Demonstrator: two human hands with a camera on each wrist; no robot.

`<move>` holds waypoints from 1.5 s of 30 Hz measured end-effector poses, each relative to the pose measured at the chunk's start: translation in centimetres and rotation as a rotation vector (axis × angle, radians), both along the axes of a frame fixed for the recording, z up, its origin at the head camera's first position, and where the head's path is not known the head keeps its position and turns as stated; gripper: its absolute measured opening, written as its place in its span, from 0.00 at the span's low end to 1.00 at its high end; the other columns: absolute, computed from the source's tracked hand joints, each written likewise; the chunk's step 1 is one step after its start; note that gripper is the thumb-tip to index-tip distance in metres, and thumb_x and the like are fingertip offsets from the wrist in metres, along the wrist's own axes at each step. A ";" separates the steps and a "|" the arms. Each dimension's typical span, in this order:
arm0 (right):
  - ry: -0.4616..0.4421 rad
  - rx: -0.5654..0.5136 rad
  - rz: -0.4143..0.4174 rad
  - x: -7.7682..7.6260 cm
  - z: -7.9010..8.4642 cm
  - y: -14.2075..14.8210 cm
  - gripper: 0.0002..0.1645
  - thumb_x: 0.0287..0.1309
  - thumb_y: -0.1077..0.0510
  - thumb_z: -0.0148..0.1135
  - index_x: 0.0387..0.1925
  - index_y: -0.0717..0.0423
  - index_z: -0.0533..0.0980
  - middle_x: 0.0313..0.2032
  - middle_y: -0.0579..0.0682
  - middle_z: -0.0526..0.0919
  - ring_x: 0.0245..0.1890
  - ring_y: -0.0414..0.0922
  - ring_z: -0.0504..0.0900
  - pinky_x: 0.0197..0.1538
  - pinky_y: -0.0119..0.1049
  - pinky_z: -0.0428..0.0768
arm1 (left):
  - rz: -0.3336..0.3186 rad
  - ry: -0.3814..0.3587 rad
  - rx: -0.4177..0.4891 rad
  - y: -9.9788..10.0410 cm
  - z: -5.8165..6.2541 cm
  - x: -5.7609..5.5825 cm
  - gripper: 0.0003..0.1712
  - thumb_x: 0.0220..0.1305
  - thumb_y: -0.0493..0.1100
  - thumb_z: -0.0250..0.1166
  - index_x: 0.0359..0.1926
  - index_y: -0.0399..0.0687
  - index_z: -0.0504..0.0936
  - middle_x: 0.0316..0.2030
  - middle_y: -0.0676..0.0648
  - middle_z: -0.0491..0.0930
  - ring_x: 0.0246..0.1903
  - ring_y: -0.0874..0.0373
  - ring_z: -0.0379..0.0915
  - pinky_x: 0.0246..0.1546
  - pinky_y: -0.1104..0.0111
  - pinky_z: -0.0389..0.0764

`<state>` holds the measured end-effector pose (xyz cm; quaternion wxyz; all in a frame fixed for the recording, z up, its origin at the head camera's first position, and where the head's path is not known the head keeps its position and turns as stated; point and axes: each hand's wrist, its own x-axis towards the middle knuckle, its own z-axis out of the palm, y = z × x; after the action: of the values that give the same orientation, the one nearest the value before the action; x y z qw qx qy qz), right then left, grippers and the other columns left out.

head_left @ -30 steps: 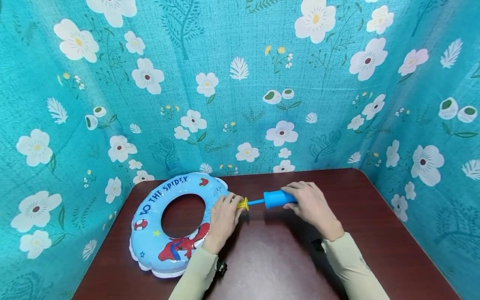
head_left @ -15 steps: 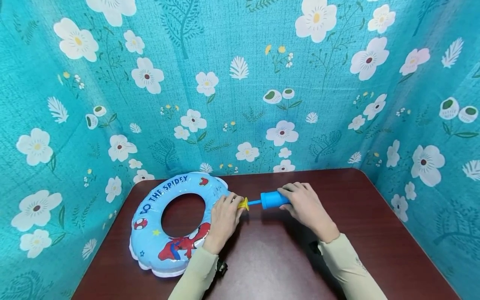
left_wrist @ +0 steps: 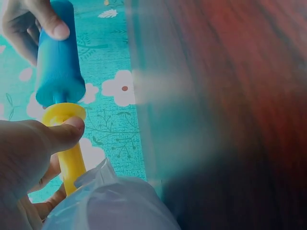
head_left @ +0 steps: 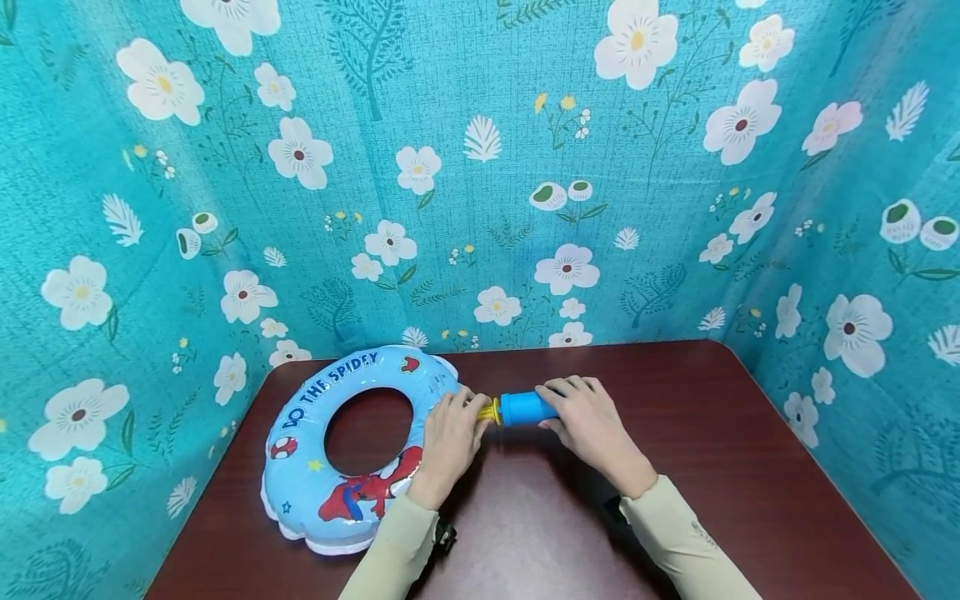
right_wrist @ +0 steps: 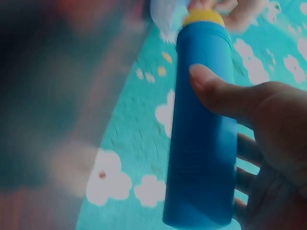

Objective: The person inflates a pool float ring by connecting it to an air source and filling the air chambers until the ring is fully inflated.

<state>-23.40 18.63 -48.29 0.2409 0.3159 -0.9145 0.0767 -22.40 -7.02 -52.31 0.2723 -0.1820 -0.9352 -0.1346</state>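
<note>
My left hand pinches the yellow flanged end of a hand air pump, beside the inner-right edge of a light-blue inflatable swim ring. My right hand grips the pump's blue barrel, thumb on top in the right wrist view. In the head view the barrel sits close against the yellow flange; a short bit of blue rod shows between them in the left wrist view. Whether the yellow end is in the ring's valve is hidden by my left hand.
Under the ring and hands lies a dark red-brown table. Teal flowered cloth stands along its back and sides. The ring covers the table's left part.
My right hand has moved left with the blue barrel, and the rod that showed between barrel and yellow flange has gone in. The left hand and ring have stayed in place.
</note>
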 end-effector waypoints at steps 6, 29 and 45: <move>-0.102 -0.070 -0.032 -0.6 1.6 3.3 0.35 0.46 0.51 0.89 0.57 0.55 0.86 0.53 0.53 0.90 0.52 0.55 0.86 0.58 0.56 0.79 | 0.021 -0.021 -0.020 -0.1 0.1 0.1 0.13 0.69 0.51 0.75 0.52 0.57 0.86 0.40 0.50 0.79 0.35 0.53 0.75 0.30 0.62 0.82; -0.007 0.002 -0.032 0.6 -0.7 -0.4 0.34 0.51 0.48 0.86 0.59 0.53 0.86 0.54 0.52 0.89 0.51 0.54 0.85 0.55 0.55 0.81 | -0.005 -0.017 0.027 0.7 -0.6 0.3 0.12 0.69 0.49 0.76 0.49 0.56 0.87 0.40 0.52 0.79 0.37 0.52 0.76 0.34 0.59 0.81; -0.165 -0.070 -0.092 -0.3 3.1 4.3 0.33 0.49 0.56 0.87 0.58 0.56 0.86 0.53 0.55 0.90 0.53 0.57 0.87 0.62 0.59 0.79 | 0.033 -0.031 -0.004 -0.1 0.0 -0.1 0.12 0.69 0.50 0.75 0.50 0.57 0.87 0.39 0.51 0.79 0.34 0.53 0.74 0.30 0.62 0.80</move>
<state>-23.67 22.96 -45.20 0.1788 0.2574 -0.9416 0.1234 -22.55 -7.14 -52.33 0.2594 -0.1649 -0.9425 -0.1313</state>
